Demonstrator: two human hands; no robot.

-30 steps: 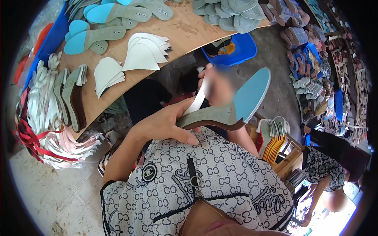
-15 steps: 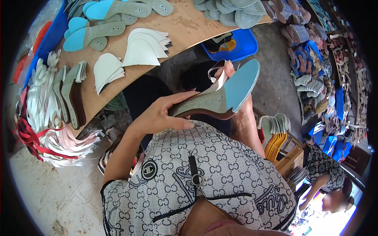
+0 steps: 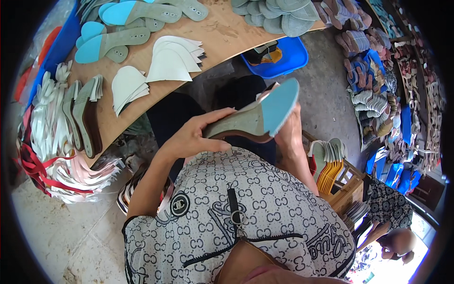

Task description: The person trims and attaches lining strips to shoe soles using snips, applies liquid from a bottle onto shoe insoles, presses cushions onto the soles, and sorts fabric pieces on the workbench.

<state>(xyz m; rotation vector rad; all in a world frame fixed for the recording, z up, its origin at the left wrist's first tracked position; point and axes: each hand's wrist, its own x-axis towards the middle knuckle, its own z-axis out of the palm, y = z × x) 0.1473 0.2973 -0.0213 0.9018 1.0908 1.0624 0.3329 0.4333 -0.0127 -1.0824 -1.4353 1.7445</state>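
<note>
Above my lap I hold a shoe sole, tilted, with a light blue toe half, a grey heel half and a brown edge. My left hand is closed round the heel end, thumb along the near edge and fingers over the far side. At the toe end my right hand grips from behind and below; most of its fingers are hidden by the sole. A bit of pale strap shows just beyond the sole's far edge.
A wooden table carries blue-and-grey soles, fanned white pieces and stacked grey soles. Strap bundles hang at left. A blue tub sits on the floor. Yellow-edged soles stand at right; a person works beyond.
The sole's toe end has swung slightly left and down, with my right hand following. The pale strap and right fingertips, plain before, are now mostly hidden. My left hand keeps its grip.
</note>
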